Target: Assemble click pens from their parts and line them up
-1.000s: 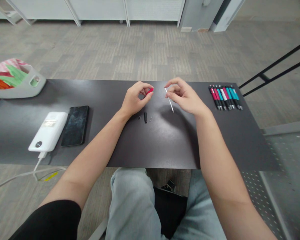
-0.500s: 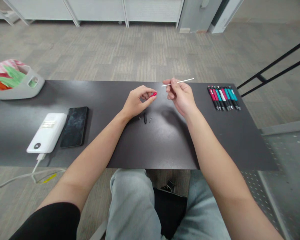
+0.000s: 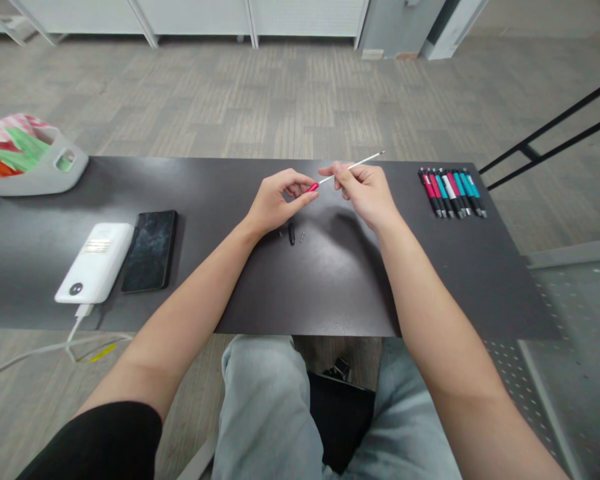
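Between its thumb and fingers, my left hand holds a red pen barrel above the dark table. My right hand pinches a thin white refill, whose lower left end is at the open end of the red barrel; whether it is inside is too small to tell. The refill's other end points up to the right. Below my left hand, a black pen part lies on the table, with a small spring-like piece to its right and another tiny piece to its left.
Several red, teal and white pens lie in a row at the right of the table. A black phone and a white power bank with a cable are on the left. A white basket of colourful items stands at the far left.
My right hand has lowered the refill and tilted it, bringing its left end to the red barrel. My left hand has barely moved.
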Action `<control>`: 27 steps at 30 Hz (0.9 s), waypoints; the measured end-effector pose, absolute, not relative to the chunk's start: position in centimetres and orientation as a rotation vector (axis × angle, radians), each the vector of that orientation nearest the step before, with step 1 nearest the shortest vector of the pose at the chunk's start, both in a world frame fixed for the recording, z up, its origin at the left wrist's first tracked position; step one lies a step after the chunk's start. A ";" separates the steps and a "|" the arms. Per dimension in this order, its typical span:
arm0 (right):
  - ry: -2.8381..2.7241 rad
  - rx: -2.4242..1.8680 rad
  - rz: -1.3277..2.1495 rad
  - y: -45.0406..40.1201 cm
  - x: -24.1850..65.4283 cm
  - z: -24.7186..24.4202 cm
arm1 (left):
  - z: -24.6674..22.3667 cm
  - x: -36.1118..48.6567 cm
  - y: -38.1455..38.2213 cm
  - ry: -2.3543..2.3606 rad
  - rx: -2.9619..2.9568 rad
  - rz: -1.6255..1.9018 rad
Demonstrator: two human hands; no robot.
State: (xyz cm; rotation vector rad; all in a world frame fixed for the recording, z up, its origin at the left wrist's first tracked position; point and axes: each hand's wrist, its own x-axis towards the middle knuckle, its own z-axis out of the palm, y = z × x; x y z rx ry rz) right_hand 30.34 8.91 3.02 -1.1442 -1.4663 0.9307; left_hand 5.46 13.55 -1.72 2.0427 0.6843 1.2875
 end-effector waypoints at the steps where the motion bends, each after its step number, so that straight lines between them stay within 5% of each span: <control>1: -1.480 -1.138 0.945 8.9 30.3 3.1 | -1.7 5.5 13.6 0.685 2.045 1.283; 27: -1.460 -1.020 0.881 10.0 29.4 2.4 | -1.8 5.7 13.3 0.576 1.886 1.240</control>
